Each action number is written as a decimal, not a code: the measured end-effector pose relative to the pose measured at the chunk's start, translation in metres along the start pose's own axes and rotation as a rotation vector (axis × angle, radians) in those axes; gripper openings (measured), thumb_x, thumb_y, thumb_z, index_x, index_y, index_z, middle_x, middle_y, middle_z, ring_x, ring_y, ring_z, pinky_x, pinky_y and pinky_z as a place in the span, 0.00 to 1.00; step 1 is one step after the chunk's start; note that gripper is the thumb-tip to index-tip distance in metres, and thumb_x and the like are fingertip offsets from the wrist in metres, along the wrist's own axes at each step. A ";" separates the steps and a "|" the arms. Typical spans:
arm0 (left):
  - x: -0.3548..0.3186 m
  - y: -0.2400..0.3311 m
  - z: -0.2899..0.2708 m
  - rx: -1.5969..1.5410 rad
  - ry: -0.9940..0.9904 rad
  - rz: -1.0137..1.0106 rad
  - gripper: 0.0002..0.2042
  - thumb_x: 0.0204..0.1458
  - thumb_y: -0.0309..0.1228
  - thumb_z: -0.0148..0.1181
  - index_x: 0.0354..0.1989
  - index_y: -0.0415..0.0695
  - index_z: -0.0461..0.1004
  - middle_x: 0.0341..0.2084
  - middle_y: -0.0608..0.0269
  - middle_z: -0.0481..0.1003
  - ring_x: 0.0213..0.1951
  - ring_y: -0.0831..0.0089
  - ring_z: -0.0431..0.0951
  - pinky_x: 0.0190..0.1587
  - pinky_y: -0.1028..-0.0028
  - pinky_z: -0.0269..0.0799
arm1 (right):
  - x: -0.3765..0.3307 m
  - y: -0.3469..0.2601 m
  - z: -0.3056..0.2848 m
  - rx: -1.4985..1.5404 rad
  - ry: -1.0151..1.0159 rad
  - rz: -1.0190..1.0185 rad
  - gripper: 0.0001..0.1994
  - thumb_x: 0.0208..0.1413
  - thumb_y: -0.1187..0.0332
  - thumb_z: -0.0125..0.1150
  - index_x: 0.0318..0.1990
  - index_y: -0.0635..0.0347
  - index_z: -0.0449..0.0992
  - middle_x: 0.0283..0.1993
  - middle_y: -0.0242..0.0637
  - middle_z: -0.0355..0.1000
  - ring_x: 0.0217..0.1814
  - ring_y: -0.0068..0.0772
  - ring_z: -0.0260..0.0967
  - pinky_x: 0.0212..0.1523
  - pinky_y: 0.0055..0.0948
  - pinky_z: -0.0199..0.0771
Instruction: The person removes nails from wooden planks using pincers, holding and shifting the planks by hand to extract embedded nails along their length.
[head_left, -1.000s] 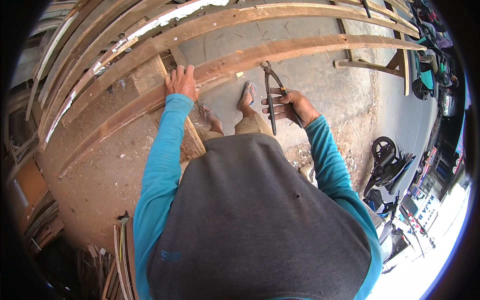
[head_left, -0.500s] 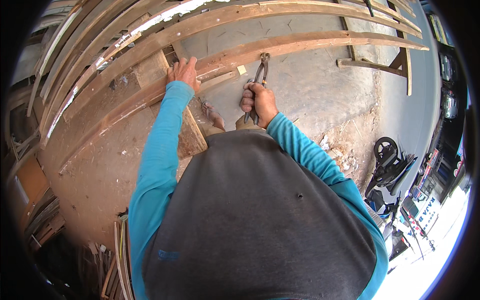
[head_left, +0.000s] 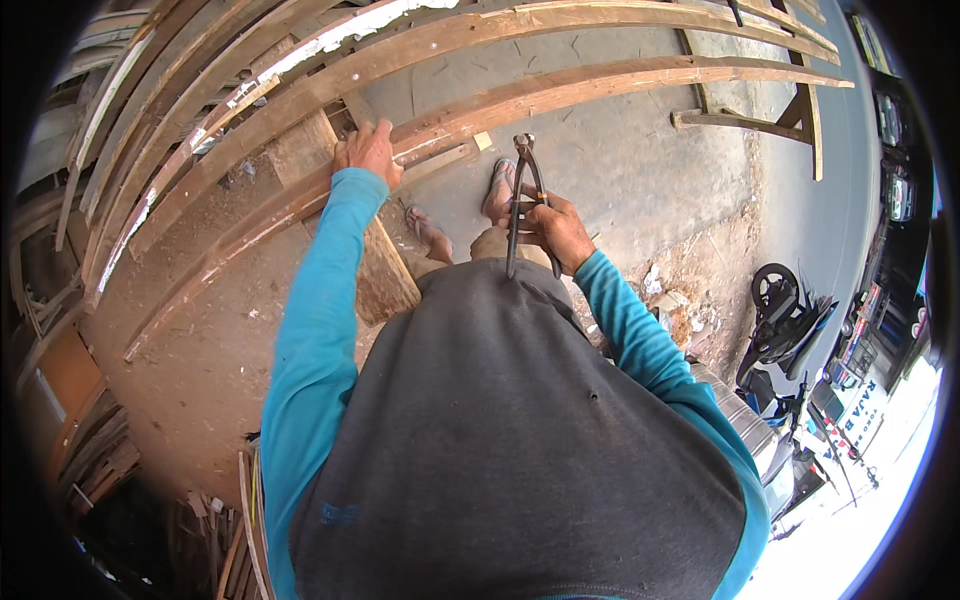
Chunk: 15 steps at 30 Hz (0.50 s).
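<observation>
Person's R hand [head_left: 560, 232] held end-cutting pincers [head_left: 514, 222], the fingers reaching across to the L handle and the R handle lying along the palm side. Grip was fairly wide: handles stood apart, not squeezed tog. Pincers' head pointed away from the body, just short of the near edge of the long wooden beam [head_left: 480, 115], w/ a gap showing btwn. R wrist roughly straight, elbow bent, forearm slanting in from lower R in a teal sleeve [head_left: 635, 320].

L hand [head_left: 367, 150] was clasped over the same beam, well L of the pincers & a bit farther fwd; palm down, knuckles bent, fingers hooked past the far edge. Its hold was narrow, beam under it; fingertips hidden, so can't tell how tight. L arm reached out nearly straight.

Rel. to L grip: wide plank [head_left: 385, 275] ran from near the hand back twd the dark shirt [head_left: 520, 420]; short wood strip [head_left: 435, 160] just R; second long beam [head_left: 400, 55] beyond, approx. parallel. Rel. to R grip: sandalled R foot [head_left: 502, 190] just fwd-L, small pale block [head_left: 483, 141] farther fwd-L, motorbike [head_left: 785, 325] well off to R.
</observation>
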<state>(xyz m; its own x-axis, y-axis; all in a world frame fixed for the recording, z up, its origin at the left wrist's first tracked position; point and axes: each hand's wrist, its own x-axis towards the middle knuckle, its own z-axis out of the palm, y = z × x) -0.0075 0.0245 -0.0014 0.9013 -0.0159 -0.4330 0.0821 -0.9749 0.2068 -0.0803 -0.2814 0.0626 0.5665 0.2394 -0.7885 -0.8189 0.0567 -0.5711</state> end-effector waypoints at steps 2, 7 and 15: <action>-0.002 0.001 0.003 0.009 0.041 0.027 0.29 0.40 0.34 0.76 0.51 0.49 0.68 0.50 0.51 0.72 0.56 0.50 0.73 0.57 0.52 0.67 | 0.002 -0.015 -0.013 0.013 -0.026 0.026 0.29 0.56 0.77 0.40 0.67 0.76 0.56 0.55 0.51 0.74 0.54 0.46 0.76 0.57 0.43 0.78; -0.009 0.000 0.008 0.025 0.082 0.034 0.28 0.40 0.34 0.76 0.50 0.50 0.68 0.48 0.52 0.72 0.54 0.50 0.73 0.56 0.53 0.67 | 0.013 -0.044 -0.033 0.064 -0.169 0.079 0.30 0.55 0.77 0.41 0.68 0.75 0.55 0.60 0.62 0.70 0.58 0.59 0.74 0.62 0.48 0.75; -0.016 0.003 0.011 0.052 0.125 0.031 0.28 0.39 0.34 0.77 0.48 0.52 0.67 0.47 0.54 0.70 0.53 0.52 0.72 0.56 0.54 0.65 | 0.026 -0.064 -0.069 0.147 -0.370 0.203 0.29 0.61 0.70 0.44 0.70 0.70 0.57 0.49 0.50 0.74 0.47 0.43 0.76 0.48 0.40 0.80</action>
<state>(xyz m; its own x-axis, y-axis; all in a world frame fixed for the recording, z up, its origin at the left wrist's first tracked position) -0.0260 0.0197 -0.0037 0.9492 -0.0220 -0.3140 0.0339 -0.9846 0.1713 -0.0074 -0.3453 0.0630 0.3435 0.5887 -0.7317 -0.9298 0.1033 -0.3533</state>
